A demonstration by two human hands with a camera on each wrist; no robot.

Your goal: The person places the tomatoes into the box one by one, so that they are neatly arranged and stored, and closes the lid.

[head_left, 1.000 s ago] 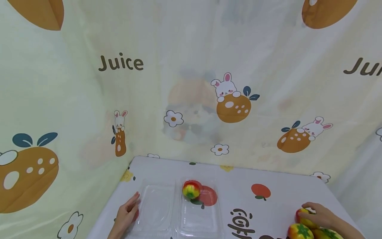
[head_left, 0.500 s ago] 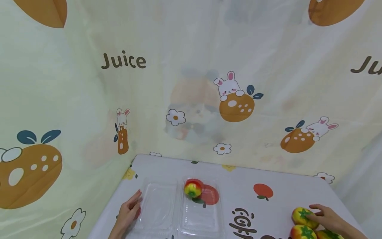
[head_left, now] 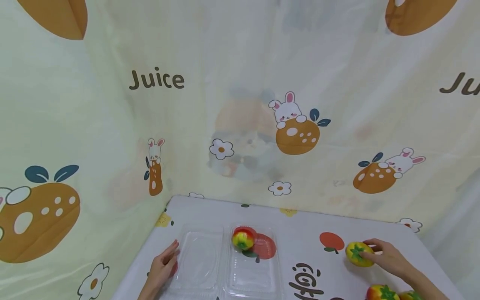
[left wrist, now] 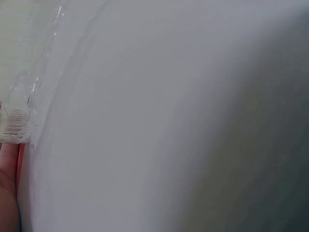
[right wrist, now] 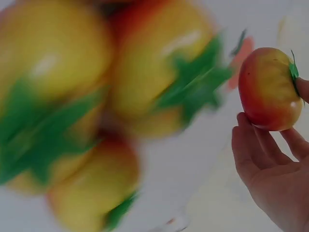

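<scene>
My right hand (head_left: 390, 258) pinches a red-and-yellow toy fruit with a green star-shaped leafy top (head_left: 354, 253) between thumb and fingers, lifted off the pile. In the right wrist view, the thumb rests by the green leaf of the held toy fruit (right wrist: 268, 89) and the fingers support its other side. My left hand (head_left: 162, 266) rests with fairly straight fingers against the outer left edge of an opened clear plastic clamshell box (head_left: 223, 271). Another toy fruit (head_left: 243, 239) sits at the far left of the box's right half. The left wrist view shows only part of the left hand (left wrist: 7, 179), beside the box's edge (left wrist: 14, 123).
More toy fruits (head_left: 381, 292) lie close together at the table's front right, large and blurred in the right wrist view. The white table cover (head_left: 300, 233) bears printed fruit and letters. Printed curtains (head_left: 240, 104) stand behind and to the left.
The right hand has taken a toy fruit from the top of the pile and moved it up and to the left, over the table. The left hand and the box have stayed in place.
</scene>
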